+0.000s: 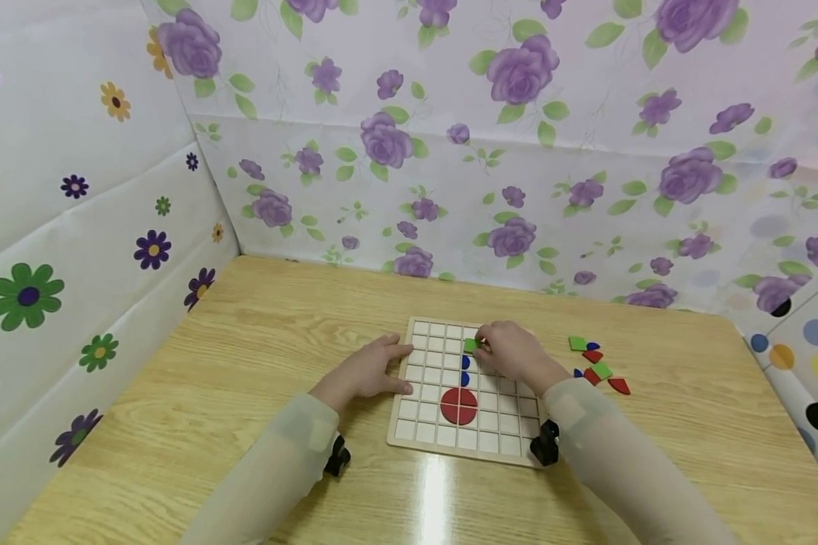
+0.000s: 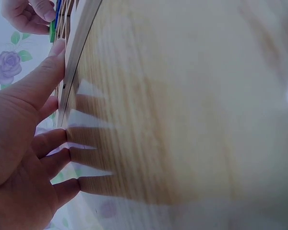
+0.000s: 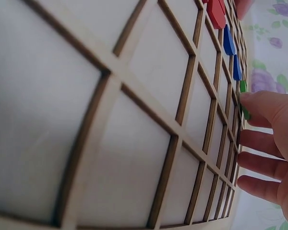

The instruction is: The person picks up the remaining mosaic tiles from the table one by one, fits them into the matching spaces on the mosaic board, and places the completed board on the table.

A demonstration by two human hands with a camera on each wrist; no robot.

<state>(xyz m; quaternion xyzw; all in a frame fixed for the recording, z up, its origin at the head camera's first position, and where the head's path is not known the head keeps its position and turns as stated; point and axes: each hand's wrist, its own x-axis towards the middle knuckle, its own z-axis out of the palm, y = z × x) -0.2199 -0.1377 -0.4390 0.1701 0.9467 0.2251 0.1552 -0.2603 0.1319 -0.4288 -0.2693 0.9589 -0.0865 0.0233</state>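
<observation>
A wooden grid board with white cells lies on the table. My right hand is over its upper part, pinching a green square with thumb and fingertips at a cell. In the right wrist view, green shows on both sides of the thumb, and the other fingers reach over the board's far part. Below the green square sit two blue half-round pieces, then a red circle made of quarter pieces. My left hand rests at the board's left edge, fingers spread, its thumb against the frame.
To the right of the board lie loose pieces: a green square, another green square, several red pieces and small blue ones. The wooden table meets flower-patterned cloth walls at the back and sides.
</observation>
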